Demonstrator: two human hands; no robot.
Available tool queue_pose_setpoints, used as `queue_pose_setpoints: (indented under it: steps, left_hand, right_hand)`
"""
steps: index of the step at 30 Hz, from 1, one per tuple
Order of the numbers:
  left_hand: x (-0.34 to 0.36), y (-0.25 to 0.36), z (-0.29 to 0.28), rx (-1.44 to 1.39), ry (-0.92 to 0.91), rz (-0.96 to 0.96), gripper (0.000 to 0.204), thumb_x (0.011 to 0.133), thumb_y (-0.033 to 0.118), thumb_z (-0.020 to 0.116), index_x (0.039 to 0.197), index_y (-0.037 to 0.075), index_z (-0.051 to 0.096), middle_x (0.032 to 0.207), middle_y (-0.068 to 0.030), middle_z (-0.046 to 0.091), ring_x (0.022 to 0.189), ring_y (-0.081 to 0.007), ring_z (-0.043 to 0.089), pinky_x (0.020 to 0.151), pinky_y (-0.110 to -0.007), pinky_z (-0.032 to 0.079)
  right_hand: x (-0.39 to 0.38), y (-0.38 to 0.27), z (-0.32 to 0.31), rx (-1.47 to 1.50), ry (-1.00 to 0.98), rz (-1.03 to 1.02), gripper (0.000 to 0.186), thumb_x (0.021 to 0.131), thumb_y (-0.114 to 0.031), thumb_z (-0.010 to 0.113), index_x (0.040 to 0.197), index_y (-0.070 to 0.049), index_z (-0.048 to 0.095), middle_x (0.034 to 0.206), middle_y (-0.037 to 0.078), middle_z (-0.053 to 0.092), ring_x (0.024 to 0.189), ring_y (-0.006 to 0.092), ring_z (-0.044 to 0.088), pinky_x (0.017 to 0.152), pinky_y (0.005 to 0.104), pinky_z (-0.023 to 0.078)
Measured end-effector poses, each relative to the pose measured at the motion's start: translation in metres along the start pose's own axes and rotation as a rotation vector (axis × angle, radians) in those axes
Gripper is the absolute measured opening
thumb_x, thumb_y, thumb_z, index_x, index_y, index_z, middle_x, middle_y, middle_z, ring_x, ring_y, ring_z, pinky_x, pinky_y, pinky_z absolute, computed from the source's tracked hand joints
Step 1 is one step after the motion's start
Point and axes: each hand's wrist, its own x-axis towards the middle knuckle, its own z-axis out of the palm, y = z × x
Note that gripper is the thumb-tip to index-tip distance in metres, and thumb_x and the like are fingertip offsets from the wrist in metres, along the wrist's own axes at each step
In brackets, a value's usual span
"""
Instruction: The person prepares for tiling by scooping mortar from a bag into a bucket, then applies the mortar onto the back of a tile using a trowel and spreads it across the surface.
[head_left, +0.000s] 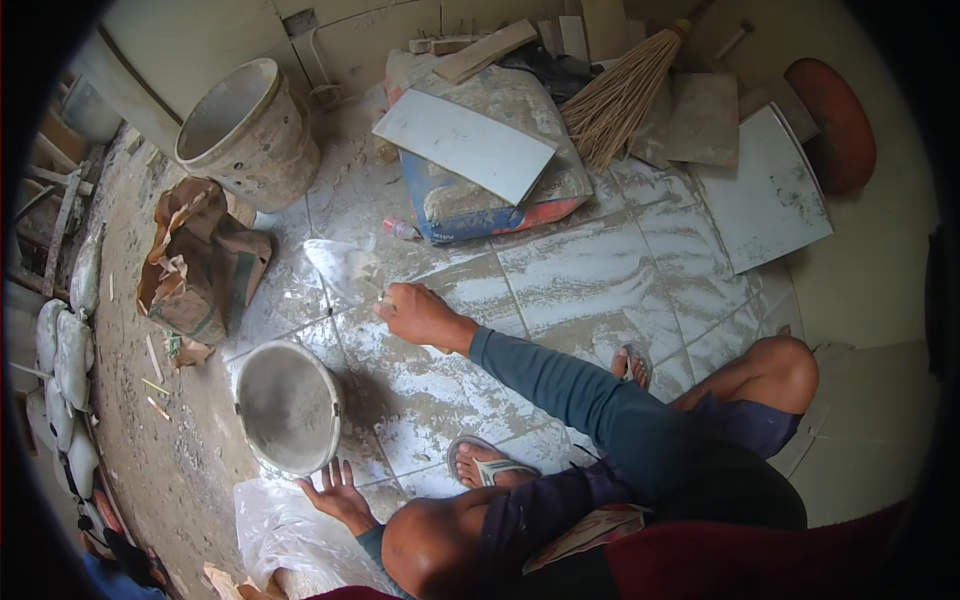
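My right hand (425, 315) is closed around the handle of a trowel (342, 266), its pale, powder-smeared blade low over the floor tiles. Just beyond the blade lies a small clear bottle (401, 229) with a pinkish tint. A round bucket (242, 408) of grey powdery mix stands left of my right hand. By the bucket's near rim my left hand (340, 496) is open, palm up and fingers spread, with nothing in it. Whether its fingertips touch the bucket I cannot tell. White, wet-looking smears cover the tiles (590, 270) around my feet.
A torn paper sack (205, 265) and a big dirty bucket (240, 130) stand far left. At the back a cement bag (480, 215) carries a white tile piece (465, 145), beside a stick broom (625, 95) and leaning tiles (760, 190). Plastic sheeting (285, 530) lies near left.
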Motion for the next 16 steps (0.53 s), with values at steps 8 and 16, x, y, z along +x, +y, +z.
queue_pose_setpoints:
  steps: [8,16]
  left_hand:
    - [-0.080,-0.116,0.030,0.527,-0.183,0.109,0.044,0.089,0.029,0.060,0.120,0.006,0.038,0.106,-0.0100,0.051,0.093,-0.0206,0.054,0.077,-0.037,0.044]
    - [-0.182,-0.158,0.088,2.056,-0.601,0.117,0.054,0.081,0.035,0.069,0.124,0.009,0.050,0.130,-0.0205,0.047,0.122,-0.0325,0.043,0.100,-0.055,0.031]
  right_hand:
    - [0.000,0.121,0.003,-0.080,-0.100,0.270,0.043,0.087,-0.030,0.054,0.101,0.010,0.058,0.103,0.034,0.059,0.101,0.0461,0.057,0.088,0.0495,0.046]
    - [0.027,0.144,-0.105,0.071,0.690,0.205,0.033,0.083,-0.028,0.067,0.074,0.004,0.060,0.066,0.018,0.064,0.067,0.0289,0.067,0.063,0.0395,0.051]
